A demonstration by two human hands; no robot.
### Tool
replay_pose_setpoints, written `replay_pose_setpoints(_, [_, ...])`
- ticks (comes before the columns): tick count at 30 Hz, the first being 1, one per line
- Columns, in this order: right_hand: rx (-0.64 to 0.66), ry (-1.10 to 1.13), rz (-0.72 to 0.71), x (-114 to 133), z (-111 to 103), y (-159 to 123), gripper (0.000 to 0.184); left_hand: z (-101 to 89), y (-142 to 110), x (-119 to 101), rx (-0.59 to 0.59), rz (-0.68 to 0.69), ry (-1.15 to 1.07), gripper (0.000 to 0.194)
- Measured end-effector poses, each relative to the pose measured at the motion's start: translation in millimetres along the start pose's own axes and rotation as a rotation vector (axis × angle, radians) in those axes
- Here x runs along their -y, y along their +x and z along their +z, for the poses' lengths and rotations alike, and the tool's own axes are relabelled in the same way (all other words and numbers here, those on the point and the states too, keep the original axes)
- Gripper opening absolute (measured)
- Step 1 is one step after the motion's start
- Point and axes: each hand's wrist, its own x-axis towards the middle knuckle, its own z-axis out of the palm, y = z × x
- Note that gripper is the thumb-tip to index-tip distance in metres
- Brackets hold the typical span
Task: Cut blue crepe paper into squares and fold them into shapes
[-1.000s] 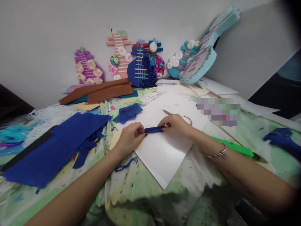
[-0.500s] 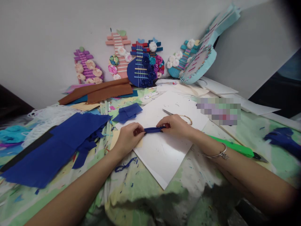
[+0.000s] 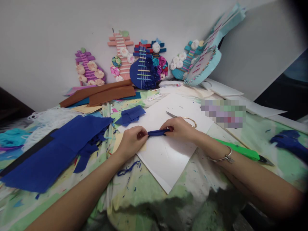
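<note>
A narrow folded strip of dark blue crepe paper (image 3: pixel 157 132) stretches between my two hands, just over a white sheet (image 3: pixel 166 163). My left hand (image 3: pixel 133 139) pinches its left end between thumb and fingertips. At the other end, my right hand (image 3: pixel 178 127) grips it with curled fingers that hide that tip. Scissors (image 3: pixel 191 121) with gold handles lie on the sheet behind my right hand, partly covered by it. Small stacked blue pieces (image 3: pixel 131 115) rest beyond my left hand. Thin blue scraps (image 3: pixel 128 169) lie nearer me.
Large blue sheets (image 3: pixel 57 141) spread at left beside white stringy material (image 3: pixel 45 122). A green utility knife (image 3: pixel 240 149), blade exposed, lies under my right forearm. Brown sheets (image 3: pixel 103 93) lie at the back. Decorated guitar-shaped crafts (image 3: pixel 141 69) lean on the wall. A blue bundle (image 3: pixel 288 142) sits far right.
Both hands keep their hold on the blue strip in nearly the same place. The strip's left end looks very slightly lower; nothing else has visibly moved.
</note>
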Motion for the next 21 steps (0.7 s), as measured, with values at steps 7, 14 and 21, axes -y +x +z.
replay_pose_setpoints(7, [0.013,-0.011,0.007,1.6,-2.3,-1.5,0.026,-1.5,-0.3,-1.7,0.004,-0.004,0.000,0.008])
replay_pose_setpoints(14, [0.021,-0.039,-0.004,1.2,-3.2,-2.1,0.024,-0.4,-2.2,-0.1,-0.004,0.005,-0.021,0.008])
replay_pose_setpoints(21, [0.035,-0.034,-0.015,1.3,-3.3,-2.4,0.020,-1.2,-2.2,-1.0,0.001,0.007,-0.037,0.008])
